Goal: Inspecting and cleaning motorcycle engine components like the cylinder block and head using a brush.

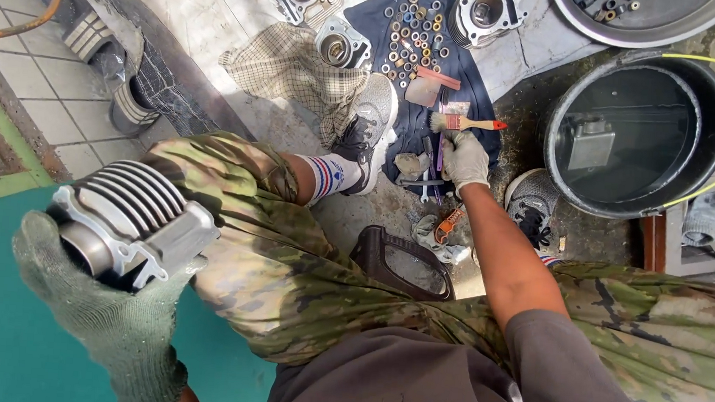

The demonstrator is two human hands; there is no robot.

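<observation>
A: We see a silver finned engine cylinder [131, 217], ribbed top, round bore facing us. Where?

B: Lower left, raised above the knee. Our left hand [104, 292], gloved, cups it from below, grip wrapped tight.

A: Right hand [465, 158]?

B: Down at the dark cloth [419, 70] on the floor, fingers curled on small tools beside a paintbrush [464, 123].

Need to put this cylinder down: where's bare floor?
Bare concrete lies between the checked cloth and the left knee, and between the dark cloth and the black tub. The dark cloth is crowded with small rings; right hand is on tools there.
</observation>
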